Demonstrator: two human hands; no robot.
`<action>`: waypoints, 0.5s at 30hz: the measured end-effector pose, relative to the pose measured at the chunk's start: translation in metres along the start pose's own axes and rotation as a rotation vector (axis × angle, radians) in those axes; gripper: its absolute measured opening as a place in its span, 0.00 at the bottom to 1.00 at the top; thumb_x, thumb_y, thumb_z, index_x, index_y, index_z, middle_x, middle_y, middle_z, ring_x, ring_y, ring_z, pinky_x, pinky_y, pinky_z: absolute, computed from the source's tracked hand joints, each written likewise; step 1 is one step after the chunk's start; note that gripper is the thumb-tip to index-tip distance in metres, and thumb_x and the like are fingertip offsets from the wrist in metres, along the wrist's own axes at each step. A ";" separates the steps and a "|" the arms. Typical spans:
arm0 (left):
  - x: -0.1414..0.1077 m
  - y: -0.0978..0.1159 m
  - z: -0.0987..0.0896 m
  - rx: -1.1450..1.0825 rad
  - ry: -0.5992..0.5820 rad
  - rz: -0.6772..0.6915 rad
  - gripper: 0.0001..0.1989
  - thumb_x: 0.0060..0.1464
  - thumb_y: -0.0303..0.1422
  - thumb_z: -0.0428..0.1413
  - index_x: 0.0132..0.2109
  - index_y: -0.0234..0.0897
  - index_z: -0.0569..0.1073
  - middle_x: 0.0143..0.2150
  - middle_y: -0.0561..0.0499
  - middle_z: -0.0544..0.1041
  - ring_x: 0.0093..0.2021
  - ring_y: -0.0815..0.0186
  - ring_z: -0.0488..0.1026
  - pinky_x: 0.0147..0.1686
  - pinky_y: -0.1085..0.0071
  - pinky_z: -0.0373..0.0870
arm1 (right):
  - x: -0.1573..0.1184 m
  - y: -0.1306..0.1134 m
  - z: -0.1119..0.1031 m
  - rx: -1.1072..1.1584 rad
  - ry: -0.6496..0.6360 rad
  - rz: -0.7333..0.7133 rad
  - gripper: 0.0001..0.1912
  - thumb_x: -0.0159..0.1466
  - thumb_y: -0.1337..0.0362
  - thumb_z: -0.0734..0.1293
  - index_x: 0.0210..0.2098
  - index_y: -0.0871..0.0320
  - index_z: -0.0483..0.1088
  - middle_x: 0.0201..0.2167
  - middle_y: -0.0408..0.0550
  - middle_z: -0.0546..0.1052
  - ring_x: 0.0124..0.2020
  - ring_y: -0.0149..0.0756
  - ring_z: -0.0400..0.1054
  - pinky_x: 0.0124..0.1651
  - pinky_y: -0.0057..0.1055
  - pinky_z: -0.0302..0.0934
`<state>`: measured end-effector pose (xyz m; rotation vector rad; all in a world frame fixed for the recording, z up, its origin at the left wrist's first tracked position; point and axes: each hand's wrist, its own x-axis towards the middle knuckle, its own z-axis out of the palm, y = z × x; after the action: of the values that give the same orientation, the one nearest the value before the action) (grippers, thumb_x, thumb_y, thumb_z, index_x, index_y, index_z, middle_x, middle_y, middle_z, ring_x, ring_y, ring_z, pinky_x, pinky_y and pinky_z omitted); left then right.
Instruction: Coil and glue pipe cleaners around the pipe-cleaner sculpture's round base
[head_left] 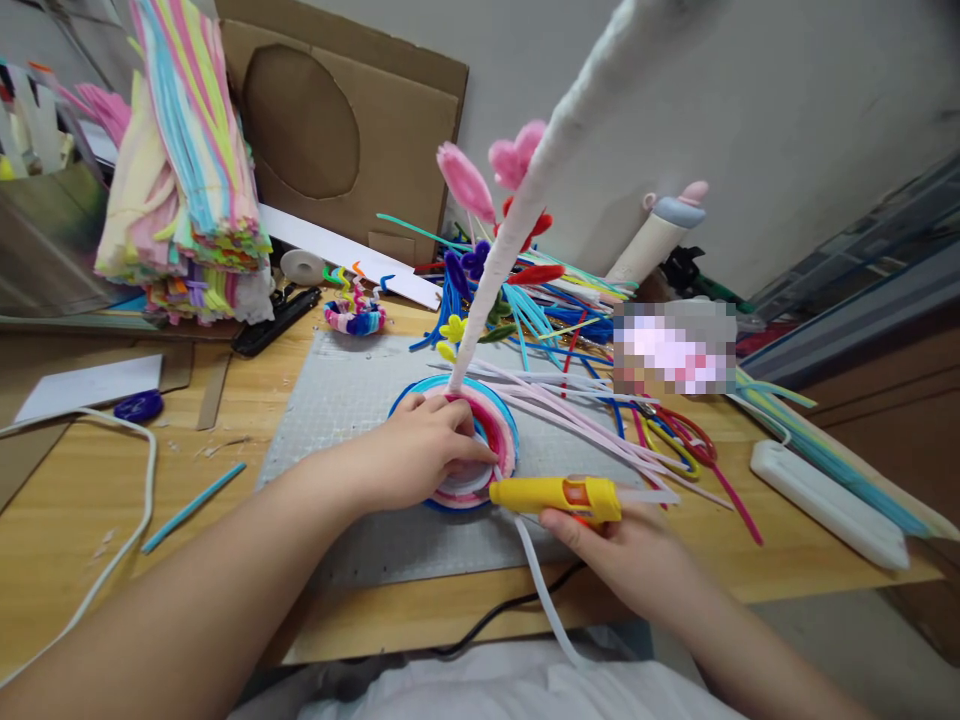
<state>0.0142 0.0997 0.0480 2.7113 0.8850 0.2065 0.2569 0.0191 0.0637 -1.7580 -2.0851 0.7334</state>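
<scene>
A round base (510, 425) wound with pipe cleaners in blue, pink and white rings lies on a grey cutting mat (352, 560). A thick white wrapped stem (517, 215) rises from it at a slant. My left hand (427, 450) rests over the base, its fingers closed on the end of a white pipe cleaner (536, 565) at the base's inner right side. That strip trails down over the table edge toward my lap. In my right hand (622, 550) is a yellow hot glue gun (559, 497), its nozzle pointing left beside the base's lower right edge.
Behind the stem stand pipe-cleaner flowers (465, 180). Loose pipe cleaners (570, 400) and scissors (686, 440) lie right, near a white power strip (829, 505). Bundled pipe cleaners (187, 130) and cardboard (405, 110) are at the back. A white cable (150, 470) curves left.
</scene>
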 end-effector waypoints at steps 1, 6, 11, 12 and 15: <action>0.000 0.000 0.000 -0.001 0.005 0.002 0.19 0.59 0.29 0.48 0.53 0.58 0.70 0.45 0.51 0.69 0.52 0.57 0.62 0.47 0.62 0.54 | 0.000 0.000 -0.001 -0.002 0.006 0.000 0.14 0.61 0.53 0.63 0.37 0.49 0.78 0.30 0.42 0.81 0.32 0.39 0.75 0.35 0.31 0.68; 0.000 0.001 -0.002 -0.011 0.005 -0.013 0.20 0.59 0.28 0.48 0.53 0.59 0.70 0.47 0.51 0.68 0.52 0.57 0.62 0.46 0.62 0.54 | -0.001 0.001 -0.003 -0.041 0.066 -0.025 0.14 0.61 0.52 0.63 0.34 0.50 0.79 0.28 0.43 0.81 0.31 0.41 0.75 0.33 0.32 0.68; 0.000 0.002 -0.002 -0.022 0.007 -0.020 0.20 0.59 0.28 0.49 0.53 0.59 0.70 0.46 0.51 0.69 0.51 0.57 0.63 0.45 0.62 0.54 | -0.001 0.004 -0.004 -0.059 0.094 -0.009 0.14 0.60 0.52 0.64 0.34 0.50 0.79 0.27 0.43 0.80 0.28 0.40 0.74 0.28 0.31 0.67; 0.000 0.002 -0.002 -0.021 0.007 -0.021 0.20 0.59 0.28 0.49 0.53 0.59 0.70 0.46 0.51 0.69 0.51 0.57 0.63 0.45 0.62 0.54 | -0.001 0.004 -0.004 -0.064 0.093 -0.006 0.14 0.60 0.52 0.64 0.34 0.50 0.79 0.27 0.43 0.80 0.28 0.40 0.74 0.27 0.31 0.67; 0.001 0.002 -0.002 -0.020 0.013 -0.024 0.19 0.59 0.28 0.48 0.52 0.58 0.71 0.47 0.51 0.69 0.52 0.56 0.62 0.45 0.62 0.54 | 0.000 0.006 -0.004 -0.079 0.096 0.009 0.14 0.60 0.52 0.64 0.34 0.50 0.79 0.27 0.43 0.80 0.29 0.41 0.75 0.28 0.31 0.67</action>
<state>0.0156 0.0986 0.0506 2.6828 0.9133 0.2265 0.2640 0.0204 0.0640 -1.8078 -2.0699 0.5642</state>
